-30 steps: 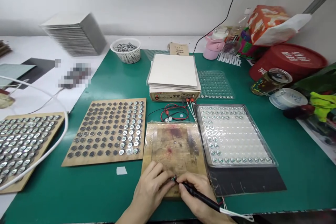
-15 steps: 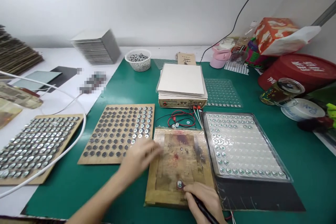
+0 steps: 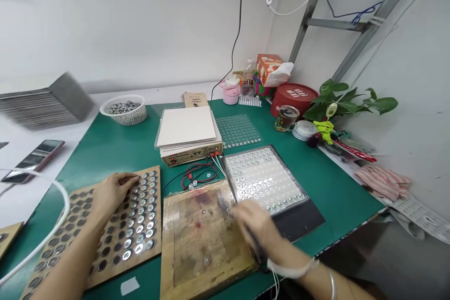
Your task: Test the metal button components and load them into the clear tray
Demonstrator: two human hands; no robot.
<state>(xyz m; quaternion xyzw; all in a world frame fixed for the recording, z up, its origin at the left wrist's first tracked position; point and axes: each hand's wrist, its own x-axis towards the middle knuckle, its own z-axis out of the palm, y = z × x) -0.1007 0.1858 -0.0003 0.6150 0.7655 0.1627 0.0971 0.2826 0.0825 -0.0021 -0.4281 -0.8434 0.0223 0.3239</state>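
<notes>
Tan wooden board (image 3: 157, 234) lies under the left hand (image 3: 114, 192), flat and open; the blurred right hand (image 3: 253, 225), grip unclear, hovers at the two o'clock edge of the scarred wooden block (image 3: 200, 243).

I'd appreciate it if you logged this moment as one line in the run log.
left hand: on wooden board of metal discs | right hand: blurred, over taped wooden board, beside clear disc tray

The only camera is worn on the person's head and looks forward and down, so the left hand (image 3: 114, 192) and the right hand (image 3: 253, 225) appear near it, at the bottom of the view. Beyond the hands it sees the green mat (image 3: 316, 197), and higher up the wall (image 3: 140, 23).
</notes>
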